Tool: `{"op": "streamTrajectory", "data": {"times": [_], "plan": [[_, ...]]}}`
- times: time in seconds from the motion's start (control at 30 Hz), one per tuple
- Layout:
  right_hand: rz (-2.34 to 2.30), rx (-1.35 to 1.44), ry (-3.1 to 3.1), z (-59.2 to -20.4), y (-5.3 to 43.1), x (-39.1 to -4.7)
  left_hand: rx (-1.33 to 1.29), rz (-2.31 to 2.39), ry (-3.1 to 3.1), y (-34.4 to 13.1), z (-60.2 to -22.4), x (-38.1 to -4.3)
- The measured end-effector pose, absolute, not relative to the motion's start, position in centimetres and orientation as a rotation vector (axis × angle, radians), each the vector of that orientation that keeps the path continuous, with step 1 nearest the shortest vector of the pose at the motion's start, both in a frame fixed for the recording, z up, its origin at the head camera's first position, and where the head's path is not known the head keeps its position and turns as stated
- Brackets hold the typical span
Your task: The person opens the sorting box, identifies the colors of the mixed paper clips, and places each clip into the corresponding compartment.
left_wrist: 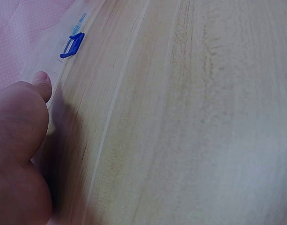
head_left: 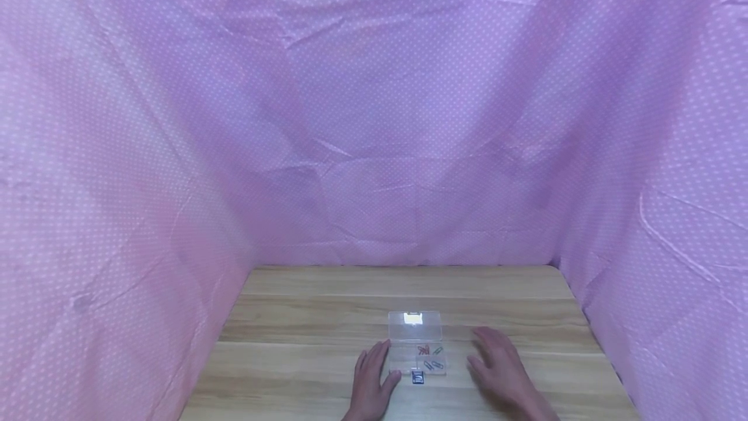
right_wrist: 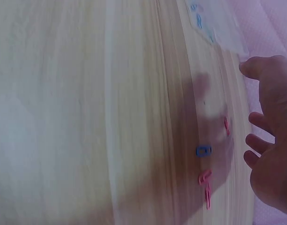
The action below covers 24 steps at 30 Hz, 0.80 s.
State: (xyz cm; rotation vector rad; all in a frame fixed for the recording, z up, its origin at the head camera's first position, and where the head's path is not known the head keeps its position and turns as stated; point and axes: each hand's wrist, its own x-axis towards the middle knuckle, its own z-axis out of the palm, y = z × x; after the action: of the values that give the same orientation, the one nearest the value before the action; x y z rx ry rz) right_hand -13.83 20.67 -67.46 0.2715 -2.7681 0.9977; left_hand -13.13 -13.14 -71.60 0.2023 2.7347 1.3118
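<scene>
A clear plastic box (head_left: pixel 403 358) stands on the table with its hinged lid (head_left: pixel 429 330) tipped back. Red paper clips (head_left: pixel 423 350), a green paper clip (head_left: pixel 438 350) and blue-looking paper clips (head_left: pixel 437 365) lie in its right-hand compartments. A blue latch (left_wrist: pixel 77 45) is on the front edge. My left hand (head_left: pixel 371 383) holds the box's left side, thumb at the front corner and forefinger near the back one. To the right of the box hovers my right hand (head_left: pixel 501 366), fingers relaxed, nothing visible in it. The right wrist view shows its thumb and fingertips apart.
Below the right hand, a red paper clip (right_wrist: pixel 226 126), a small blue piece (right_wrist: pixel 203 151) and further red paper clips (right_wrist: pixel 205 177) lie loose on the wooden table (head_left: pixel 304 317). Pink dotted cloth (head_left: pixel 374 213) encloses the back and both sides of the table.
</scene>
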Motion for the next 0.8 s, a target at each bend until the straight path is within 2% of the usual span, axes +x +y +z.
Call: {"op": "streamTrajectory", "data": {"times": [0.43,0.8], "plan": [[0.888,0.268,-2.699,-68.0,22.6,-14.7,0.24,1.316,2.789,-13.2,-72.1,-13.3],[0.987,0.169,-2.828,-68.1,23.0,-15.6,0.256,1.299,2.821,-13.2,-72.2,-13.2]]}}
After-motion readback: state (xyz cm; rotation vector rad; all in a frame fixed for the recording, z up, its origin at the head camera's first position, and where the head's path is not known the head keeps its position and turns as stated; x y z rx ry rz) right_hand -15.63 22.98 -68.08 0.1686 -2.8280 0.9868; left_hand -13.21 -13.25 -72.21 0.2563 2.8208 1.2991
